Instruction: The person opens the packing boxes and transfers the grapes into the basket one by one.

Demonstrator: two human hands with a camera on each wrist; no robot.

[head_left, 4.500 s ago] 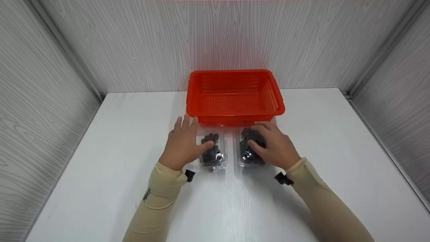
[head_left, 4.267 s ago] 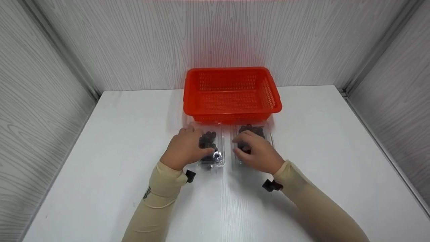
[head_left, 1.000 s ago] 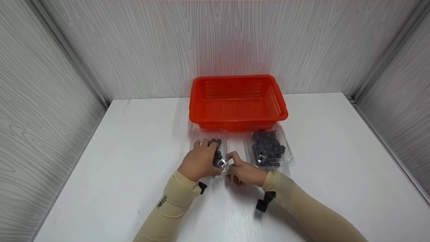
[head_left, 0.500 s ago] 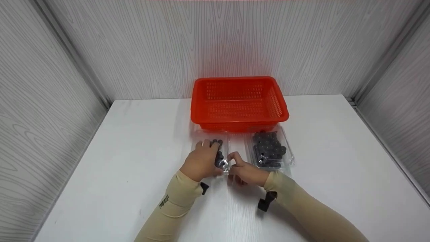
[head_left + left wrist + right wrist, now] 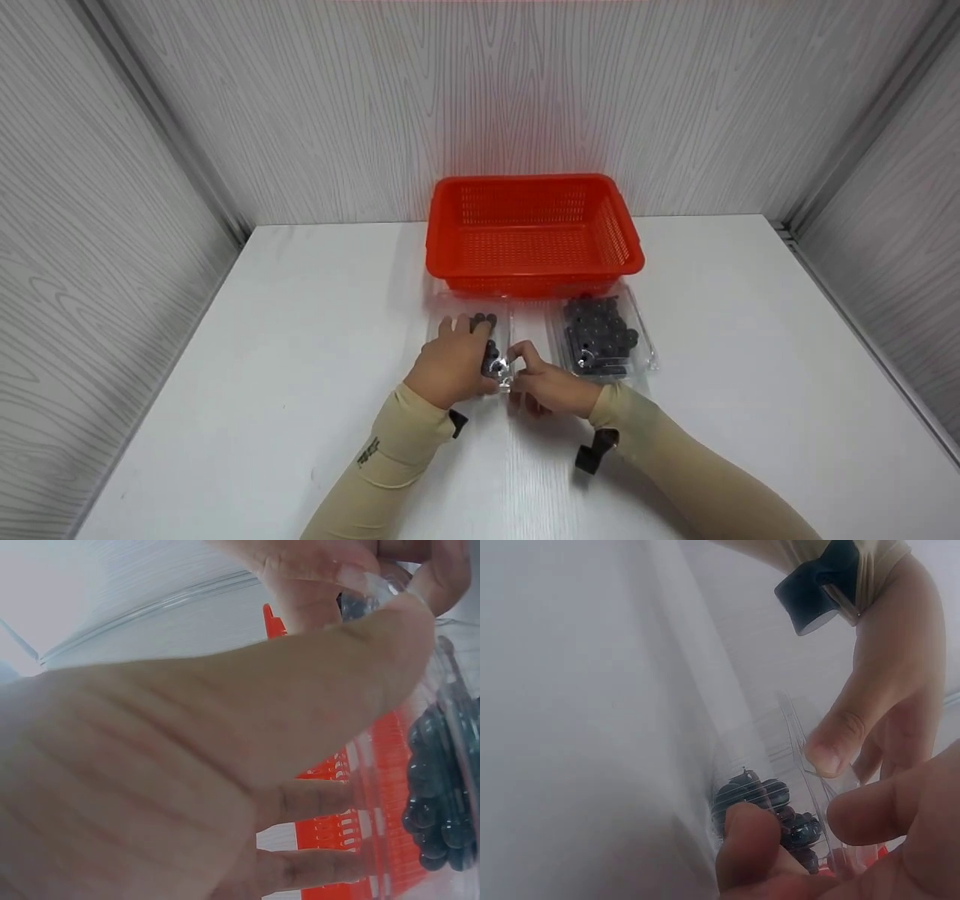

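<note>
In the head view, the left hand (image 5: 450, 364) lies over the left clear box (image 5: 504, 326) at lower centre, thumb and fingers gripping its sides, while the right hand (image 5: 551, 386) pinches that box's lower right corner. Dark fruit (image 5: 491, 319) shows inside it. The right clear box (image 5: 643, 352), also with dark fruit, sits just right of the hands, and the red basket (image 5: 536, 273) stands above both on the white table (image 5: 337, 300). In the left wrist view, the left thumb presses the plastic rim at upper right, fruit below it. In the right wrist view, both hands' fingers meet the clear wall at lower right, beside fruit at lower centre.
</note>
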